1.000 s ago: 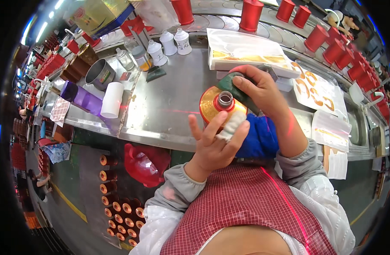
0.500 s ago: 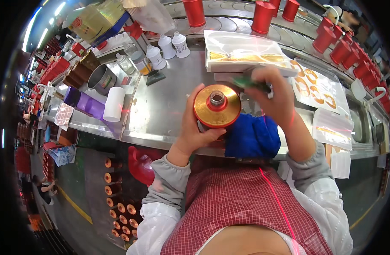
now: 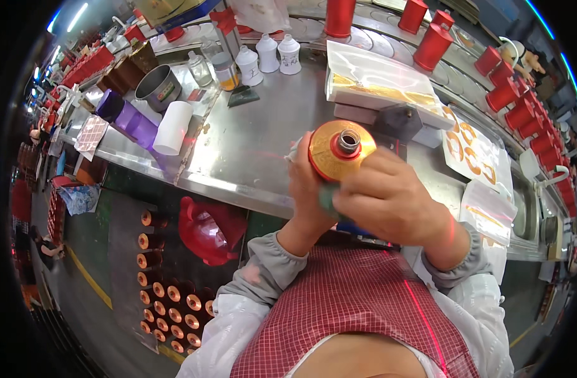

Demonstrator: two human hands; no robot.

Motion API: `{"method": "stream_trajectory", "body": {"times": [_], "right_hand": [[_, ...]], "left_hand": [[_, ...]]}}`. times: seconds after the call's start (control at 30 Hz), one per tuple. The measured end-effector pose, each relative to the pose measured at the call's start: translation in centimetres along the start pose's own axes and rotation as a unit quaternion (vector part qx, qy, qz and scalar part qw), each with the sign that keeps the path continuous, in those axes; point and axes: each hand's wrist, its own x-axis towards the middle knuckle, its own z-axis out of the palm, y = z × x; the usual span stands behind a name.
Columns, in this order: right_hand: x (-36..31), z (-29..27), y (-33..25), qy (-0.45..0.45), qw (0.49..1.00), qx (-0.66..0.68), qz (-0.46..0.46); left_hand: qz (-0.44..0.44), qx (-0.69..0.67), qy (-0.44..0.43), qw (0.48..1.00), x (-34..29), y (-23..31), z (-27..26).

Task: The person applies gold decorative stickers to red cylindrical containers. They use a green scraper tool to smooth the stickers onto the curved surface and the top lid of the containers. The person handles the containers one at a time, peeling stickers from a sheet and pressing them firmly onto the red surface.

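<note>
over the steel counter (image 3: 250,151), both hands' fingers (image 3: 364,189) clasp a gold bottle (image 3: 339,150).

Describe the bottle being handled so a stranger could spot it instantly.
Start at the long steel workbench; above its near edge, both hands meet. The left hand and right hand grip a gold round-shouldered bottle with a red collar, the only gold one; the row behind is plain red.

Glossy gold foil on the bottle (image 3: 340,151), with a shiny red collar and a dull metal neck. Brushed, reflective steel on the table (image 3: 250,145). Matt white paper on the roll (image 3: 172,128) at 9 o'clock of the bottle. Translucent purple plastic on the flask (image 3: 128,118). Soft checked cloth on the apron (image 3: 357,309).
</note>
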Motion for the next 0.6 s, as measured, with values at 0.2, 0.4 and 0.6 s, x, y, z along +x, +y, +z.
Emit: {"method": "stream_trajectory", "body": {"times": [0.2,0.4,0.6], "right_hand": [[-3.9,-2.1,0.8,0.157,0.95,0.042,0.268],[-9.6,3.3,3.7,0.066,0.963,0.006,0.26],[-8.1,3.1,2.0,0.078,0.951,0.077,0.289]], "left_hand": [[0.152,0.11,-0.048,0.981,2.5,1.1,-2.8],[0.161,-0.016,-0.083,0.983,1.5,-2.0,-4.2],[-0.125,-0.227,-0.28,0.924,4.7,-0.9,-3.2]]}}
